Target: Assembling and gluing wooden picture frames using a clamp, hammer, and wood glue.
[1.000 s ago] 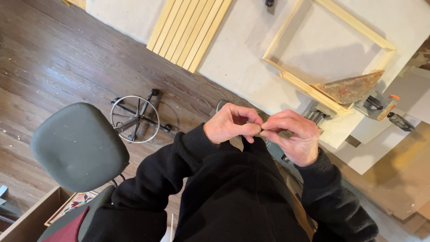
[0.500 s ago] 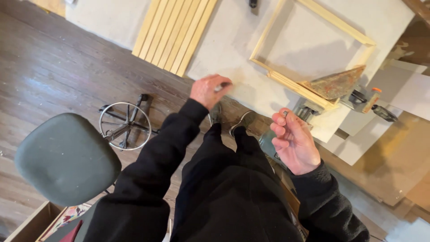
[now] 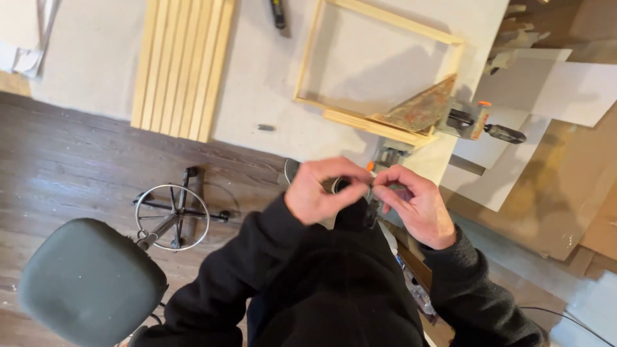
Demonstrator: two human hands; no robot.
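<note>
Both hands meet in front of the chest: left hand and right hand each pinch shut on a small dark piece between them. Just beyond them, the clamped wooden frame lies on the worktop, apparently unfinished

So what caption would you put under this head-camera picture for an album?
Left hand and right hand pinch a small dark object together beside a clamped wooden frame.

Pale raw wood frame, rusty metal bracket.
</note>
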